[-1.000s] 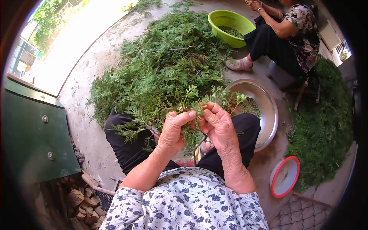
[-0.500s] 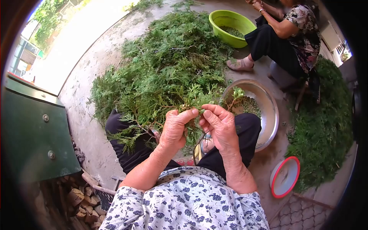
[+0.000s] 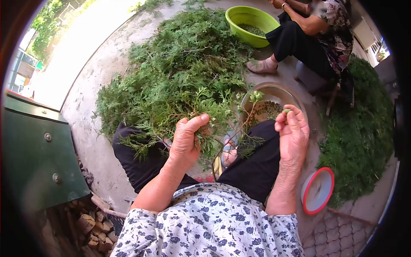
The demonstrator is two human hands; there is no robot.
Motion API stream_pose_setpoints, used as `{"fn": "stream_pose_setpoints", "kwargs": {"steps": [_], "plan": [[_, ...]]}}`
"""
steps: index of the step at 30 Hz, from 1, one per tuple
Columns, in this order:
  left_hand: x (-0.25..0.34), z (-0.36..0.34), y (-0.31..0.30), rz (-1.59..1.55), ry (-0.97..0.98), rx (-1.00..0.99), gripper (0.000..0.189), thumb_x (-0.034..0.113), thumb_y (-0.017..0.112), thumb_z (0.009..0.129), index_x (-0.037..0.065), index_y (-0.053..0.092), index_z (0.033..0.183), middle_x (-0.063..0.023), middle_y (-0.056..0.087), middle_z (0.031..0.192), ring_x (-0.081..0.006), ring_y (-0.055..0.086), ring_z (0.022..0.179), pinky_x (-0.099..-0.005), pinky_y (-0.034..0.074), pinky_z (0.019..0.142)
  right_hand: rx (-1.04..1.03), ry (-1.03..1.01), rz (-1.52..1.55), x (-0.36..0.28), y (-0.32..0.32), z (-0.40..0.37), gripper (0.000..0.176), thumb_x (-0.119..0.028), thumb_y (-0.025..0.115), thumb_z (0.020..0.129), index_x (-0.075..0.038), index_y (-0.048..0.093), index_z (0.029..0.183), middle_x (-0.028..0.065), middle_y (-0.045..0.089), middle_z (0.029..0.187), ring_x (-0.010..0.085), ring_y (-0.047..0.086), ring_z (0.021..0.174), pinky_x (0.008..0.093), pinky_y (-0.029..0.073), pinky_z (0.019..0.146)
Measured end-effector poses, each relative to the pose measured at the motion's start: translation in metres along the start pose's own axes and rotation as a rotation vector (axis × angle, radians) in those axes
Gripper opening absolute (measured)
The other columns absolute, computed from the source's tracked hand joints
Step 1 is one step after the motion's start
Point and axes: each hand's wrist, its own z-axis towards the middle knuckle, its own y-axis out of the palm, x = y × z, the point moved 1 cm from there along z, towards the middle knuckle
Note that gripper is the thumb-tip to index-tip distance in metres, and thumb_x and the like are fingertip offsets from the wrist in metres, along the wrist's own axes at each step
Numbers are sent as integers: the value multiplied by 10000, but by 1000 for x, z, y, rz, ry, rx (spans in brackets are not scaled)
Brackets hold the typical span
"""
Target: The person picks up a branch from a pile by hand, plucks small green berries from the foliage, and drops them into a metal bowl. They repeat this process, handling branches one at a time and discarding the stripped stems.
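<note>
My left hand (image 3: 185, 138) is closed around a leafy cypress branch (image 3: 222, 122), its thumb on top, and the sprays reach across my lap. Pale green cones (image 3: 256, 96) sit at the branch's right-hand tips. Out to the right, my right hand (image 3: 293, 135) pinches a small green cone (image 3: 287, 111) between thumb and fingers, apart from the branch. That hand is over the right side of a wide metal basin (image 3: 274, 85), which holds many small green cones (image 3: 266, 110). My knee covers the near part of the basin.
A large heap of cut cypress branches (image 3: 184, 51) lies ahead. Another person (image 3: 317, 34) sits beside a lime-green tub (image 3: 239, 36). More greenery (image 3: 355, 141) is at right, near a red-rimmed bowl (image 3: 317, 190). Firewood (image 3: 96, 229) and a green panel (image 3: 38, 150) are at left.
My right hand has moved away from the branch and my left hand, rightward to the basin, with a green cone in its fingertips. My left hand keeps its hold on the branch.
</note>
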Motion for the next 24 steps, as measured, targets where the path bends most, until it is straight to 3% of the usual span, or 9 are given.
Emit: {"fn": "stream_pose_setpoints", "kwargs": {"steps": [4,7,9,13,16,19,20,22,24], "plan": [[-8,9,-11,-6,2,52,105,134,679,754,65,616,802,-11,601,715,-136,588,596,-259,478,537,259,-148,-416,18,-96,25,307,-46,553,847,46,543,1140,111,576,1077,140,530,997,238,405,880],[-10,8,-5,-64,47,99,126,119,690,731,66,624,825,-12,630,774,-92,582,638,-191,437,516,341,-212,-575,12,-103,20,319,-45,552,848,52,538,1151,129,565,1117,160,509,1056,272,392,915],[-14,11,-8,-71,44,91,157,125,698,730,69,619,853,-11,629,804,-89,584,662,-184,426,500,363,-233,-590,13,-89,13,281,-72,569,853,37,573,1113,95,596,1066,154,539,993,266,404,881],[-16,14,-6,-56,25,125,154,144,696,744,72,616,854,-2,622,784,-87,579,649,-192,424,486,-33,-109,-822,17,-29,-2,234,-199,608,866,14,650,956,63,648,867,126,569,790,245,428,751],[-16,12,-1,-46,30,134,156,160,697,749,76,614,851,3,615,775,-77,566,630,-185,410,466,-198,-45,-846,39,-8,-4,378,-327,600,868,49,626,896,71,579,683,97,509,673,262,416,645],[-14,11,-1,-37,32,177,154,173,702,746,93,607,837,11,604,763,-63,530,583,-168,387,447,-261,71,-769,48,-4,-7,430,-380,575,879,46,625,911,39,590,705,104,504,674,260,419,647],[-14,12,-4,-39,30,169,156,176,705,744,100,603,834,15,597,755,-61,516,568,-167,384,447,-263,73,-771,52,-2,-10,430,-380,575,879,46,625,911,39,590,705,104,504,674,260,419,647],[-14,13,-5,-45,28,158,158,180,707,741,106,600,831,19,590,747,-58,502,553,-166,381,446,110,4,-389,56,0,-14,393,-363,567,889,23,630,924,24,604,749,118,532,698,263,431,652],[-13,13,-6,-44,56,225,162,183,711,737,113,593,822,26,569,715,-54,487,540,-171,378,449,270,-223,-535,46,-6,-24,280,-278,562,902,-7,632,885,21,608,758,92,541,695,229,436,633]]}}
